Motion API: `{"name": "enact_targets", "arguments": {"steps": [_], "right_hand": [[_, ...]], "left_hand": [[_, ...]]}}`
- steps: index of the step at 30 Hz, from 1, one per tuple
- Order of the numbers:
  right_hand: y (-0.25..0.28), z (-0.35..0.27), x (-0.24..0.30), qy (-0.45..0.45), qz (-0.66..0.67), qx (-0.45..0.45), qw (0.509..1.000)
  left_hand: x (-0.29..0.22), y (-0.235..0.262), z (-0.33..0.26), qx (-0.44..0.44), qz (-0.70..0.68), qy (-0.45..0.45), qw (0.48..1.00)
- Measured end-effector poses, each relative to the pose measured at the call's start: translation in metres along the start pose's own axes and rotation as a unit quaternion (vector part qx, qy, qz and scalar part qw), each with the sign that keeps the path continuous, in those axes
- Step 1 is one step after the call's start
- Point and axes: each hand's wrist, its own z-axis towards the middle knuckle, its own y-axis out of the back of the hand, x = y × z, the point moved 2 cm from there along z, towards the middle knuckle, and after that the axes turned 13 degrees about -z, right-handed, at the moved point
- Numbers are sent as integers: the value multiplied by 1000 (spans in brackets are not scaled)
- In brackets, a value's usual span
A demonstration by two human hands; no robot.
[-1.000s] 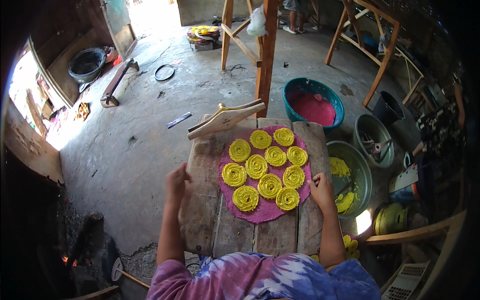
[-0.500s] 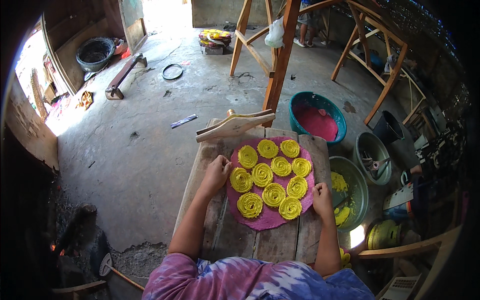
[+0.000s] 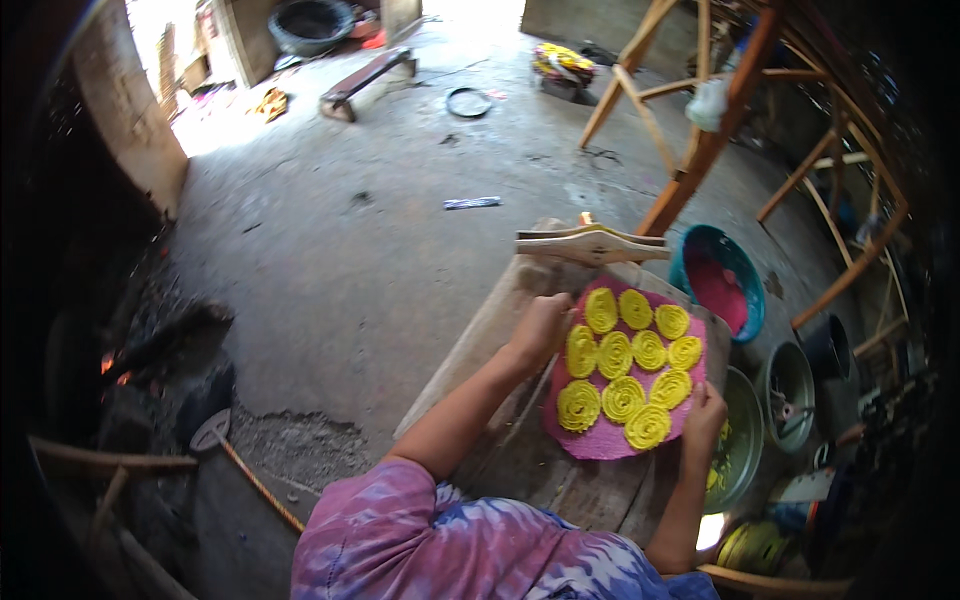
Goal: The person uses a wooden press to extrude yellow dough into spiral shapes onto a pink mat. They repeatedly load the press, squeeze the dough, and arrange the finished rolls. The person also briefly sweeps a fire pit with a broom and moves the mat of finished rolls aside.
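1. Both hands now sit farther right in the head view than half a second ago, as does the pink sheet (image 3: 600, 447) between them; the whole room has shifted that way too, so the camera itself has turned. The sheet also looks narrower than before.
2. Left hand (image 3: 543, 322): fingers curled together, pinching the sheet's upper left edge; the fingertips are partly hidden behind the back of the hand.
3. Right hand (image 3: 706, 412): thumb and fingers pressed together on the sheet's lower right edge, nearer the body than the left hand.
4. Between the two hands, the sheet carries eleven yellow spirals (image 3: 623, 398), some close enough to touch. The sheet lies over the wooden table (image 3: 540, 465); whether its pinched edges are lifted clear of the boards is hard to tell.
5. Beyond the left hand, a shaped wooden piece (image 3: 597, 248) stands across the table's far end.
6. Beyond the right hand, off the table's side, is a teal basin (image 3: 740, 255) with pink paste (image 3: 718, 290) inside.
7. Just beside the right hand, on its outer side, is a grey-green basin (image 3: 750, 440) with yellow smears. Farther out past it stand a smaller grey basin (image 3: 785, 375) holding utensils and a dark bucket (image 3: 832, 345).
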Motion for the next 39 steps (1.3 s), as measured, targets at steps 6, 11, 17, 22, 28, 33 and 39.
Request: {"name": "enact_targets", "arguments": {"steps": [6, 11, 17, 22, 28, 33, 39], "right_hand": [[41, 11, 138, 121, 90, 94, 984], [-3, 5, 249, 243, 123, 139, 952], [-164, -6, 338, 293, 125, 288, 903], [-317, -36, 384, 264, 115, 412, 865], [-438, -73, 400, 262, -68, 450, 851], [-475, -86, 361, 312, -81, 452, 832], [-460, -81, 346, 231, -168, 479, 830]], "left_hand": [[-82, 114, -8, 22, 71, 23, 997], [-107, 248, -60, -97, 214, 31, 971], [-57, 351, -139, -267, 263, 94, 922], [52, 377, -201, -344, 314, 105, 879], [152, 360, -249, -425, 302, 134, 843], [200, 342, -280, -461, 268, 166, 829], [223, 325, -309, -463, 273, 238, 809]]}}
